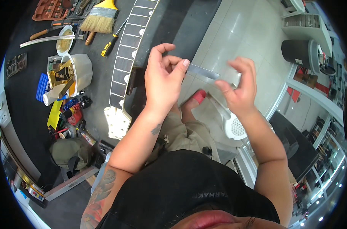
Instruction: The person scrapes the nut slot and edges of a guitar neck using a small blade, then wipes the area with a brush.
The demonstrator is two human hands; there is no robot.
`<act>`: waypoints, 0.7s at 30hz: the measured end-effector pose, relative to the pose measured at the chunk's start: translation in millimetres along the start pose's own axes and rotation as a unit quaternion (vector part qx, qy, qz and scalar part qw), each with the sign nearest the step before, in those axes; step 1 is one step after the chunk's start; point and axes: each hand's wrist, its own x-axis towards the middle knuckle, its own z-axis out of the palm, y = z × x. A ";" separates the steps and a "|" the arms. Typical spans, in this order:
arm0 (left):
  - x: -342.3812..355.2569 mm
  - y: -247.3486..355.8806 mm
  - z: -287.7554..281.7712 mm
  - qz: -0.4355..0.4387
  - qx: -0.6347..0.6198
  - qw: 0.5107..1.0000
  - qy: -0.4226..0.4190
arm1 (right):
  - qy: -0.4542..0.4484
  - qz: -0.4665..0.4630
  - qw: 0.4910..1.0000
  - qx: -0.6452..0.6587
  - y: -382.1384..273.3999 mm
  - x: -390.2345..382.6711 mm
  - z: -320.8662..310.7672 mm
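Pale glossy tiles cover the floor (234, 23) to the right of a dark workbench (173, 24), with a dark round bin (300, 51) farther off on that side. On the bench lies a guitar neck (127, 57), its dark fingerboard inlaid with white half-rounds and its cream headstock (117, 121) pointing toward the person. Left of the neck are a yellow screwdriver (111, 44), a wide paintbrush (101, 18) with a yellow handle, a white plastic tub (84, 72) packed with odds and ends, and, nearer the person, an olive cap (70, 152).

Just right of the neck, the left hand (165, 76) pinches one end of a thin metal strip (204, 71) between thumb and forefinger. This strip sticks out toward the right, above the floor beyond the bench edge. Around its far end the right hand (240, 87) is held with fingers bent and thumb spread away from them; the thumb tip is right beside the metal, and whether they touch I cannot tell.
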 end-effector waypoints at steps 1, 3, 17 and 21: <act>-0.7 -0.7 -0.3 0.069 0.106 0.992 0.022 | 0.025 0.274 0.930 0.242 -12.0 -2.7 8.5; 1.0 -2.8 -2.0 0.070 0.147 0.986 0.026 | -0.014 0.528 0.675 0.515 -8.9 -20.3 23.1; -53.6 -19.8 -14.1 0.125 0.294 0.948 0.010 | 0.123 0.617 0.441 0.640 8.4 -70.3 118.1; -80.9 -23.7 -22.7 0.074 0.242 0.962 -0.102 | 0.201 0.716 0.443 0.500 28.4 -150.9 86.6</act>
